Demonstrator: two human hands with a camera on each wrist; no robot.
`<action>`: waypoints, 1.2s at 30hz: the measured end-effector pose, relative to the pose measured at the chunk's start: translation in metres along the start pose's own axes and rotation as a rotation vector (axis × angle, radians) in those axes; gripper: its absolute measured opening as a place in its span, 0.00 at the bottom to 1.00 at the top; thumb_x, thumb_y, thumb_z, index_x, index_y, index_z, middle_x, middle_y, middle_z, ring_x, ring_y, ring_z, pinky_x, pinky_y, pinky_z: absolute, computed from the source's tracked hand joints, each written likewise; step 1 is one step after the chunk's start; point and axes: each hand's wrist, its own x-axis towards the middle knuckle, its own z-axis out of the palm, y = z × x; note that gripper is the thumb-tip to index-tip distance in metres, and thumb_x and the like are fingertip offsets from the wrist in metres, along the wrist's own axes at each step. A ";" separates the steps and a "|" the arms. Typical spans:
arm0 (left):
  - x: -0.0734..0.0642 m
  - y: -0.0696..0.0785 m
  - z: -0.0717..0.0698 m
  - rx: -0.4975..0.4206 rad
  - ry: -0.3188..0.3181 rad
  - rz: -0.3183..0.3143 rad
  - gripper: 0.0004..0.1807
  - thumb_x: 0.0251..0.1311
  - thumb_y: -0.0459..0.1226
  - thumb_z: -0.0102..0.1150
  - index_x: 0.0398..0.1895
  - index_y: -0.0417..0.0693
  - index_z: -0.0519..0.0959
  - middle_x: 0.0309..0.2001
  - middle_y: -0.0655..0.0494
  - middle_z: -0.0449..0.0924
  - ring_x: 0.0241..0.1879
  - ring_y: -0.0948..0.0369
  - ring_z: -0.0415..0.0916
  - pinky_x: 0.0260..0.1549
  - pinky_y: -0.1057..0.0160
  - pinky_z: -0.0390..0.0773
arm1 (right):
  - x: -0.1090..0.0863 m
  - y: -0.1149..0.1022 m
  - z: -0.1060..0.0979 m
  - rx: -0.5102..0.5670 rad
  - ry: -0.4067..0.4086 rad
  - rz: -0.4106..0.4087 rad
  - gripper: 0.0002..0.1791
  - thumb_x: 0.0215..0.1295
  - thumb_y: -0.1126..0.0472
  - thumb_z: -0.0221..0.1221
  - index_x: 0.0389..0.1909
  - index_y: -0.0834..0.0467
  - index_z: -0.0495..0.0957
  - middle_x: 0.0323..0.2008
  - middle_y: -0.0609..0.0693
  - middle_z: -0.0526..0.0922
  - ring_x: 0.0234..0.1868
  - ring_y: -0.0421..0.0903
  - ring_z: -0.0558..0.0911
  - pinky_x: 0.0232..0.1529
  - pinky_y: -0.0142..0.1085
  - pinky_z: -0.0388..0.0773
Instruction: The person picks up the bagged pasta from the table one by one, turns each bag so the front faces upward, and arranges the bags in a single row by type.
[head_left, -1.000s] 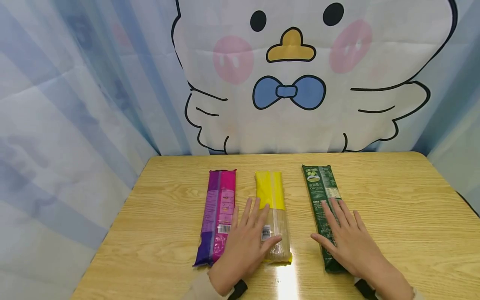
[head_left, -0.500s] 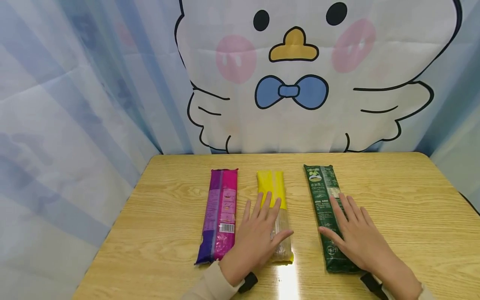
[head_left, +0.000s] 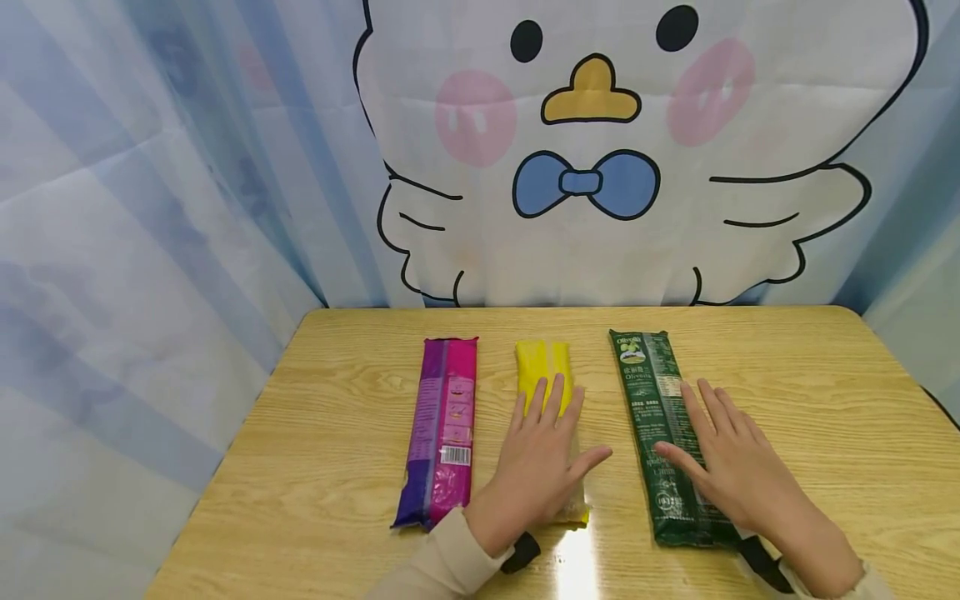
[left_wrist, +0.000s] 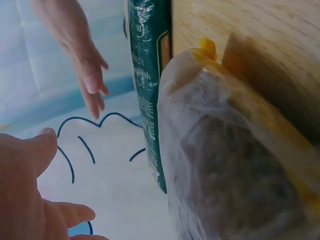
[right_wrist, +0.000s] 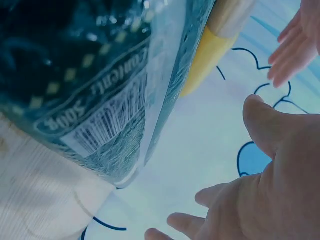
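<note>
watching the head view, i saw my left hand (head_left: 543, 462) spread flat above the yellow-and-clear packet (head_left: 534, 362), fingers straight and parted, gripping nothing. that packet lay on the wood-grain table (head_left: 300, 450) below the palm, its long axis running away from the person, yellow end far, clear end near. my right hand (head_left: 738, 471), fingers also straight and holding nothing, hung over the right edge of the green olivoila packet (head_left: 647, 417). that one's logo end pointed away and leaned left; this hand was the nearer to it. the purple-and-pink packet (head_left: 442, 425) sat left of the left hand, its far end tipped slightly right.

in the left wrist view, cartoon curtain (left_wrist: 110, 170) showed between the fingers and the yellow-and-clear packet, so i judged them apart. the packet's clear end faced the camera, the green packet stretching lengthwise alongside.

in the right wrist view, a similar gap parted the hand from the green packet, whose barcode (right_wrist: 107, 122) end loomed closest; the left hand appeared beyond.
</note>
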 end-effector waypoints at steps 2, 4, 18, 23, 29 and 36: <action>0.004 0.003 0.001 -0.013 -0.010 0.000 0.41 0.71 0.65 0.33 0.80 0.55 0.49 0.80 0.48 0.44 0.79 0.50 0.41 0.76 0.45 0.46 | 0.000 0.001 0.000 0.002 0.005 -0.004 0.52 0.71 0.34 0.50 0.79 0.62 0.37 0.75 0.73 0.45 0.73 0.74 0.49 0.66 0.70 0.52; 0.008 0.005 0.001 -0.029 -0.021 -0.002 0.41 0.71 0.65 0.33 0.80 0.56 0.49 0.80 0.48 0.44 0.79 0.50 0.41 0.76 0.46 0.47 | 0.001 0.003 0.000 0.004 0.011 -0.007 0.52 0.71 0.34 0.49 0.79 0.62 0.37 0.74 0.74 0.46 0.71 0.76 0.52 0.65 0.71 0.54; 0.030 0.023 0.004 -0.117 -0.045 -0.012 0.41 0.71 0.65 0.29 0.80 0.53 0.50 0.79 0.50 0.50 0.77 0.53 0.50 0.75 0.52 0.55 | 0.009 0.013 0.001 0.088 -0.023 0.024 0.51 0.74 0.36 0.48 0.77 0.68 0.37 0.72 0.77 0.48 0.67 0.79 0.55 0.61 0.73 0.56; 0.038 0.030 0.006 -0.142 -0.052 -0.015 0.39 0.72 0.64 0.31 0.79 0.56 0.52 0.78 0.51 0.53 0.76 0.54 0.54 0.73 0.55 0.59 | 0.011 0.016 -0.001 0.127 -0.030 0.029 0.51 0.74 0.38 0.49 0.76 0.72 0.40 0.70 0.79 0.51 0.66 0.79 0.55 0.59 0.74 0.58; 0.048 0.038 0.007 -0.237 -0.053 -0.062 0.38 0.71 0.64 0.38 0.78 0.59 0.54 0.76 0.53 0.58 0.73 0.55 0.59 0.70 0.56 0.65 | 0.012 0.015 -0.004 0.186 -0.044 0.049 0.52 0.72 0.40 0.54 0.74 0.75 0.42 0.67 0.82 0.52 0.64 0.80 0.55 0.55 0.74 0.62; 0.060 0.045 0.011 -0.346 -0.047 -0.125 0.36 0.70 0.60 0.47 0.76 0.55 0.60 0.72 0.56 0.65 0.68 0.57 0.67 0.64 0.58 0.73 | 0.016 0.018 -0.007 0.220 -0.073 0.095 0.53 0.72 0.39 0.54 0.72 0.80 0.43 0.62 0.85 0.57 0.59 0.80 0.64 0.51 0.71 0.69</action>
